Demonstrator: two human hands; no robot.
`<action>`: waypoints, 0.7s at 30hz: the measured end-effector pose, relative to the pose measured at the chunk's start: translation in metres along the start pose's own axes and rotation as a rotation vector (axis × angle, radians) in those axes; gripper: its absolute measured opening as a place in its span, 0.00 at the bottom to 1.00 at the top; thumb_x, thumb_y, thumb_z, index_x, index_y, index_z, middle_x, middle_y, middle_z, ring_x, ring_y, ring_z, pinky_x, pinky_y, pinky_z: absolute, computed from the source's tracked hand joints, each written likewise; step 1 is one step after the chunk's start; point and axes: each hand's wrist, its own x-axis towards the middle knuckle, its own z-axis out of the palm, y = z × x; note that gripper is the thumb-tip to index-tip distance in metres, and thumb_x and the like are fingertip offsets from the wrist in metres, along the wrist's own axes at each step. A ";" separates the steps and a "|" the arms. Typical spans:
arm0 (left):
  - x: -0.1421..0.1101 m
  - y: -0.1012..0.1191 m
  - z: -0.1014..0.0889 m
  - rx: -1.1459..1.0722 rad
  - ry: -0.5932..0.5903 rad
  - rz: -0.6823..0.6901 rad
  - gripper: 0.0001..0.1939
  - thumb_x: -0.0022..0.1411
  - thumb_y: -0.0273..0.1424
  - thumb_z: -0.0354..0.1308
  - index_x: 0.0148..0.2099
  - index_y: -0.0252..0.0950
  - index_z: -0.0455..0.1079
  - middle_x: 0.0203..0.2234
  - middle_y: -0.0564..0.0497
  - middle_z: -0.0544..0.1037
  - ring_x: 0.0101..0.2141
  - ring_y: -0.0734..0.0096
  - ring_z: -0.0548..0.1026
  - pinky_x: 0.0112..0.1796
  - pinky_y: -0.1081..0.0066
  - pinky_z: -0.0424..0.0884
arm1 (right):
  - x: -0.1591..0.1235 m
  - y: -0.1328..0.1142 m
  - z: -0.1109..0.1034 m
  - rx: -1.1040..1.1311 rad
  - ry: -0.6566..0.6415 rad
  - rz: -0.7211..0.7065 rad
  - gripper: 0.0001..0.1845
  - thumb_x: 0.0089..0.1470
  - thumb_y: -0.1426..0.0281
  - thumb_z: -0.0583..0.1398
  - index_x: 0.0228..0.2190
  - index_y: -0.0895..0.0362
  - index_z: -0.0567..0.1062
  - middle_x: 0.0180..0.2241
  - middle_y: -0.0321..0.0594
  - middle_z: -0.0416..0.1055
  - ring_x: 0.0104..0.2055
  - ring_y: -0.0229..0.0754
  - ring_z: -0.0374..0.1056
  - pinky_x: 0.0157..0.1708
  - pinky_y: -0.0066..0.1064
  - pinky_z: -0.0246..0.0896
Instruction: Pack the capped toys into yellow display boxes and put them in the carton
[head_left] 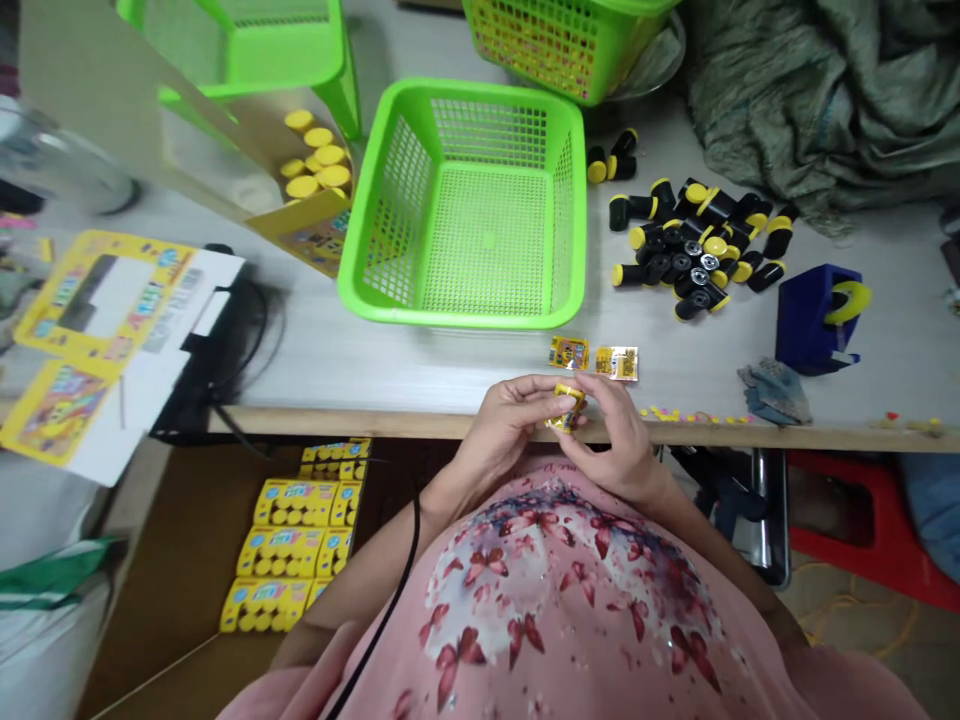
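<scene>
Both of my hands meet at the table's front edge around a small yellow printed packet [568, 408]. My left hand [510, 415] pinches it from the left, thumb on top. From the right, the fingers of my right hand [619, 440] close on its other side; whether anything sits inside the packet I cannot tell. Just beyond my fingers two flat yellow packets lie on the table, a printed packet [569, 352] and a paler, shinier packet [617, 363]. Farther right is a loose pile of black tubes with yellow caps [701, 240].
A green basket [461, 318] stands ahead. An open box [307, 235] with yellow-capped tubes is left of it, near a flat printed carton [112, 340]. A blue tape dispenser [806, 320] and crumpled cloth [772, 390] lie right. Below left, a cardboard box [172, 560] holds yellow packs.
</scene>
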 end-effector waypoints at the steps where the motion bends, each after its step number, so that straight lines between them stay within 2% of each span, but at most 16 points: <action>1: 0.000 0.000 0.000 0.017 0.029 0.036 0.17 0.41 0.31 0.80 0.36 0.33 0.83 0.29 0.49 0.84 0.27 0.71 0.80 0.37 0.71 0.78 | 0.000 0.001 0.003 -0.004 -0.006 -0.008 0.42 0.59 0.75 0.62 0.69 0.47 0.54 0.54 0.48 0.75 0.56 0.52 0.74 0.56 0.49 0.74; 5: 0.001 -0.001 -0.002 0.085 0.162 0.171 0.20 0.41 0.31 0.79 0.39 0.34 0.83 0.32 0.50 0.85 0.31 0.71 0.80 0.38 0.74 0.76 | 0.003 0.009 0.011 -0.004 -0.048 -0.015 0.38 0.61 0.74 0.61 0.68 0.47 0.57 0.56 0.47 0.75 0.58 0.54 0.73 0.60 0.54 0.70; 8: 0.003 0.000 -0.009 0.117 0.207 0.246 0.21 0.42 0.30 0.78 0.42 0.35 0.82 0.32 0.52 0.84 0.34 0.72 0.80 0.41 0.73 0.75 | 0.017 0.012 0.004 0.011 -0.202 -0.078 0.36 0.63 0.74 0.59 0.68 0.49 0.58 0.58 0.50 0.72 0.61 0.53 0.70 0.61 0.52 0.69; 11: 0.001 0.006 -0.019 0.160 0.131 0.264 0.28 0.43 0.27 0.77 0.49 0.36 0.79 0.33 0.53 0.83 0.36 0.70 0.80 0.43 0.73 0.75 | 0.038 0.007 -0.013 0.031 -0.453 -0.160 0.35 0.66 0.78 0.53 0.69 0.47 0.56 0.64 0.47 0.66 0.66 0.49 0.64 0.63 0.51 0.68; 14: -0.006 0.010 -0.030 0.162 0.022 0.230 0.35 0.45 0.27 0.77 0.57 0.38 0.75 0.36 0.51 0.84 0.37 0.69 0.81 0.44 0.72 0.74 | 0.061 0.001 -0.029 0.021 -0.613 -0.217 0.31 0.67 0.78 0.51 0.67 0.45 0.62 0.60 0.43 0.72 0.61 0.48 0.68 0.59 0.49 0.70; 16: -0.009 0.010 -0.038 0.069 0.014 0.243 0.35 0.47 0.30 0.76 0.58 0.38 0.73 0.38 0.50 0.84 0.37 0.68 0.81 0.46 0.69 0.75 | 0.081 0.003 -0.029 0.022 -0.609 -0.227 0.26 0.67 0.75 0.55 0.63 0.46 0.68 0.54 0.43 0.76 0.56 0.48 0.72 0.56 0.47 0.73; 18: -0.010 0.010 -0.045 -0.058 0.070 0.302 0.30 0.50 0.35 0.75 0.55 0.37 0.73 0.40 0.46 0.84 0.38 0.64 0.82 0.47 0.65 0.75 | 0.106 0.010 -0.017 0.040 -0.519 -0.192 0.21 0.66 0.72 0.58 0.58 0.48 0.72 0.51 0.44 0.77 0.54 0.48 0.73 0.55 0.45 0.73; 20: -0.010 0.010 -0.050 -0.123 0.139 0.341 0.24 0.52 0.36 0.73 0.50 0.35 0.75 0.41 0.43 0.84 0.39 0.61 0.83 0.46 0.63 0.76 | 0.136 0.021 0.011 0.043 -0.438 -0.105 0.17 0.63 0.70 0.61 0.53 0.51 0.76 0.50 0.46 0.78 0.52 0.48 0.74 0.53 0.44 0.73; 21: -0.009 0.011 -0.051 -0.115 0.159 0.337 0.21 0.52 0.35 0.73 0.47 0.34 0.76 0.41 0.42 0.84 0.39 0.60 0.83 0.46 0.64 0.76 | 0.151 0.025 0.030 0.027 -0.438 -0.042 0.15 0.62 0.70 0.63 0.50 0.54 0.78 0.48 0.46 0.78 0.50 0.48 0.75 0.52 0.43 0.74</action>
